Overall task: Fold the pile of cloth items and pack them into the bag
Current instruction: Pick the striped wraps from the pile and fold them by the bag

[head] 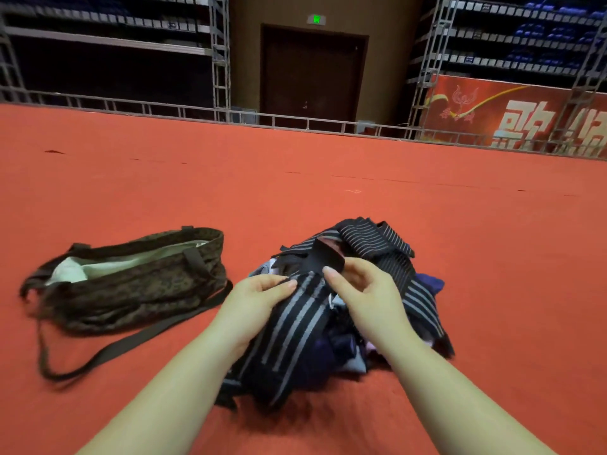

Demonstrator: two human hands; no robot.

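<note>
A pile of cloth items [377, 251] lies on the red floor just ahead of me, mostly dark fabric with grey stripes, with blue and pale pieces underneath. My left hand [259, 300] grips a black striped cloth [295, 326] at the top of the pile. My right hand [364, 293] pinches the same cloth near a black band with a reddish lining [328, 254]. A brown patterned bag [138, 284] lies open on its side to the left of the pile, showing a pale lining. Its long dark strap [108, 353] trails toward me.
Red carpet [295, 178] stretches all around. A low metal truss rail [295, 121] bounds the far edge. Beyond it stand a dark door [312, 70], tiered seating and a red banner [512, 116] at the right.
</note>
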